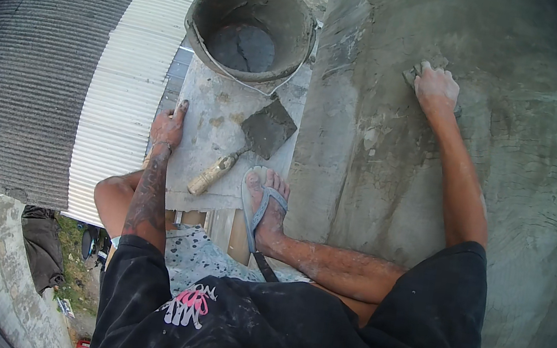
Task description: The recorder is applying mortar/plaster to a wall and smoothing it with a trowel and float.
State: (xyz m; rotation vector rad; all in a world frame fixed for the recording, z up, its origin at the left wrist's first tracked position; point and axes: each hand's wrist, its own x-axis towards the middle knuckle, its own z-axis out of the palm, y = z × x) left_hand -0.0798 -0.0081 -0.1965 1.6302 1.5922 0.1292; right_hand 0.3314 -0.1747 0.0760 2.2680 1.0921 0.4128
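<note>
My right hand [437,90] is closed over a grey, flat-looking pad [411,74], pressed on the wet cement surface [393,177]. The fingers hide most of the pad, so its exact kind is unclear. At the left, my left hand [167,130] grips the edge of a pale, stained board [209,109], its thumb along the top. A trowel [269,128] with a cement-caked square blade and a worn wooden handle lies on this board, between my left hand and my foot. Just beyond it stands a mortar-coated bucket [205,15], its wire handle hanging toward me.
Corrugated roofing, dark grey [35,66] and white [120,100], runs along the left. My sandalled foot [266,197] rests at the board's near right corner. Below at the lower left, ground with grass [75,255] and dark cloth [41,246] shows past a drop.
</note>
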